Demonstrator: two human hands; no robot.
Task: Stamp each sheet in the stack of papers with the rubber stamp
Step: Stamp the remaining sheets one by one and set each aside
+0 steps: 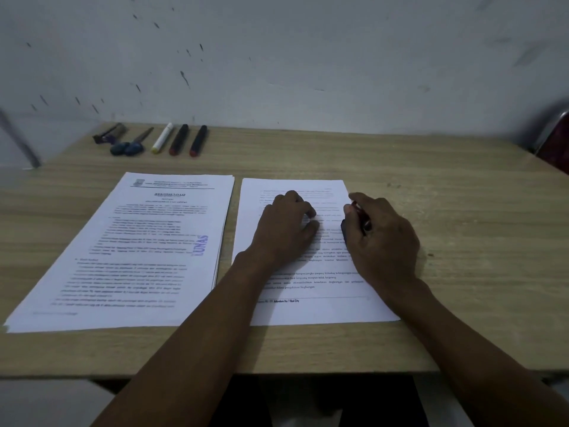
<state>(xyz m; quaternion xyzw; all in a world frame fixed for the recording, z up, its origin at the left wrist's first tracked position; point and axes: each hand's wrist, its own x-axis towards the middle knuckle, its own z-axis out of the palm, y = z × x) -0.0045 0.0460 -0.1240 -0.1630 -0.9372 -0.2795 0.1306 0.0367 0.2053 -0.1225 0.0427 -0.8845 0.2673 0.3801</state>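
Observation:
Two piles of printed paper lie on the wooden desk [431, 211]. The left stack [129, 272] has a blue "LUNAS" stamp mark [201, 245] on the right margin of its top sheet. On the right sheet [308, 306] rests my left hand [284, 228], fingers curled, pressing the page down. My right hand [381, 238] is at that sheet's right edge, closed around the rubber stamp [358, 218], a dark red and black body that is mostly hidden by my fingers. The stamp's base seems to touch the page margin.
Along the desk's far edge by the wall lie a dark pen [109, 134], blue-handled scissors [131, 144], a white marker [162, 137] and two black markers with red ends [179, 139] [198, 140]. A chair back [554, 140] shows at the right.

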